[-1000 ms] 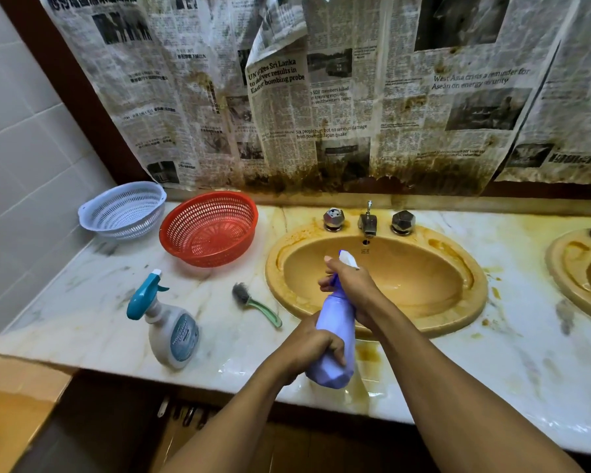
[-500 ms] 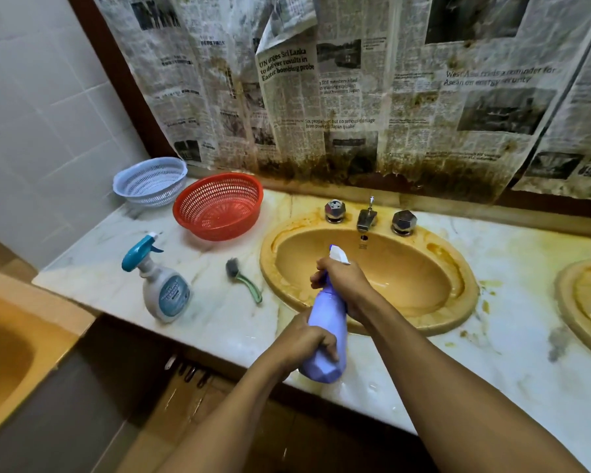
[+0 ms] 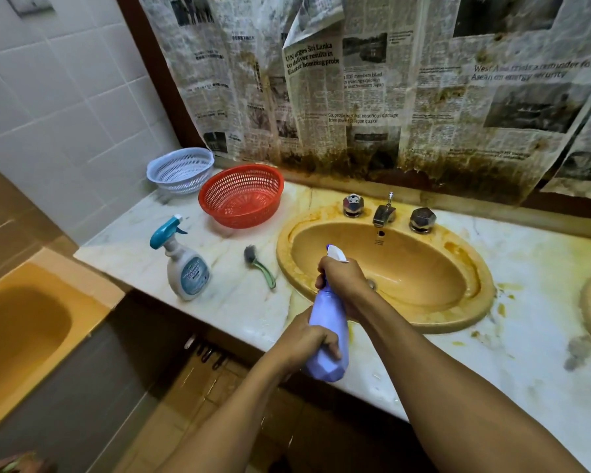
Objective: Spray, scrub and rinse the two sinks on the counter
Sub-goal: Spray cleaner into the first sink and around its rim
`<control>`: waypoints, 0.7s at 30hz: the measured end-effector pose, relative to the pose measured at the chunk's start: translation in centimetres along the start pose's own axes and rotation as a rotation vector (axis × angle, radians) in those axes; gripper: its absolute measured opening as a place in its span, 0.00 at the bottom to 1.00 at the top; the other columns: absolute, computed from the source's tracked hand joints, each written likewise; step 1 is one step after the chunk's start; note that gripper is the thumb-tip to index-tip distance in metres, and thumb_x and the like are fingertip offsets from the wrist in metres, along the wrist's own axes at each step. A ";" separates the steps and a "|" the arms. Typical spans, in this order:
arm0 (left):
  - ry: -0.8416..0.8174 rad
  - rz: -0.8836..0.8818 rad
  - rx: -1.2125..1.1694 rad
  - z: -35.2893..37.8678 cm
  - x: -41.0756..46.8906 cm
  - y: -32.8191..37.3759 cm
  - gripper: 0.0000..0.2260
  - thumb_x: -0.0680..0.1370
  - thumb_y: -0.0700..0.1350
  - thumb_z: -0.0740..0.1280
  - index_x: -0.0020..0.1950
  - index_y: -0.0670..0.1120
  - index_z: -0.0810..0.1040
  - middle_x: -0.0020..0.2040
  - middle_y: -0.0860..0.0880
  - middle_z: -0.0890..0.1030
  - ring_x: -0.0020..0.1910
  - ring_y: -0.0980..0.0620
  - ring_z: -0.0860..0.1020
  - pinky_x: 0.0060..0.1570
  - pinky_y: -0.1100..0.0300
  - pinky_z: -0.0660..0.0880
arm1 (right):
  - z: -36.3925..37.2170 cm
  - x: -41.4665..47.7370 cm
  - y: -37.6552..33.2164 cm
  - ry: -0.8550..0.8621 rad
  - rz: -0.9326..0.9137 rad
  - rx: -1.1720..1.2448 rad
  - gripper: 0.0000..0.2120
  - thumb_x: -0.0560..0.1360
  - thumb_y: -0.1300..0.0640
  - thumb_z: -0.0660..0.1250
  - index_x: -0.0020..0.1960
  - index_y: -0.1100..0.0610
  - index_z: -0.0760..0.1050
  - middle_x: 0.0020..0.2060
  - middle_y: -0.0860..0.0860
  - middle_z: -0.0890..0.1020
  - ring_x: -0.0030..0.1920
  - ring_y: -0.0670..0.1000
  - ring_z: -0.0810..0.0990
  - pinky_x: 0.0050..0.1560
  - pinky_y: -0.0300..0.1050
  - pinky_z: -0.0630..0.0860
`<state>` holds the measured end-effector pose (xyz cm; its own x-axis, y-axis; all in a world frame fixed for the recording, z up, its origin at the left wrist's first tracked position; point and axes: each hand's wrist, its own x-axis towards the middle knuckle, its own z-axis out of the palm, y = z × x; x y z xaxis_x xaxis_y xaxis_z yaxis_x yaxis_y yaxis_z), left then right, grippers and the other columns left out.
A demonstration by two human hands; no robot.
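Grips the lilac spray bottle [image 3: 331,322] at frame centre, left hand [image 3: 306,339] fingers curled round its base and right hand [image 3: 345,281] clamped about its neck, probably on the trigger, above the near rim of the stained sink [image 3: 488,295]; risks wetting the counter [image 3: 239,302] if tilted short.

Warm, fairly dim, even indoor light. Faint wet sheen on the counter [image 3: 239,312] near 6 o'clock. Edges bow; newspaper [image 3: 526,71] headlines at 2 o'clock smear.

Open sink basin [image 3: 420,268]; brush [image 3: 259,266] just beside left rim.
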<state>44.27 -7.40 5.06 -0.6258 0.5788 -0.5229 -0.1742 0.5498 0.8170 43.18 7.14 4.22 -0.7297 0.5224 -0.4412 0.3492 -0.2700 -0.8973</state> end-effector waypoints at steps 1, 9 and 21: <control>0.013 -0.006 0.009 -0.3 -0.1 -0.1 0.21 0.55 0.43 0.72 0.48 0.51 0.81 0.43 0.53 0.84 0.43 0.51 0.80 0.46 0.57 0.79 | 0.4 0.0 0.2 -0.016 -0.012 0.017 0.18 0.71 0.52 0.64 0.60 0.51 0.77 0.31 0.55 0.83 0.38 0.57 0.78 0.47 0.53 0.79; 0.017 -0.026 -0.005 -1.7 -0.2 -1.0 0.21 0.54 0.43 0.71 0.47 0.49 0.80 0.44 0.51 0.83 0.46 0.48 0.79 0.45 0.57 0.78 | 1.7 0.2 0.5 -0.027 0.011 0.040 0.16 0.72 0.47 0.66 0.54 0.56 0.78 0.34 0.53 0.85 0.42 0.57 0.80 0.49 0.53 0.78; -0.060 -0.008 0.020 -1.5 1.5 0.4 0.15 0.54 0.41 0.69 0.40 0.47 0.78 0.32 0.56 0.78 0.37 0.52 0.75 0.32 0.66 0.70 | -0.1 0.9 0.1 0.080 -0.068 0.073 0.28 0.79 0.44 0.69 0.73 0.58 0.73 0.37 0.53 0.86 0.40 0.52 0.82 0.46 0.48 0.77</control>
<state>42.13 -7.24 5.00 -0.5778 0.6088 -0.5435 -0.1631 0.5664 0.8079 42.63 7.66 3.69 -0.7001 0.6033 -0.3819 0.2545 -0.2888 -0.9229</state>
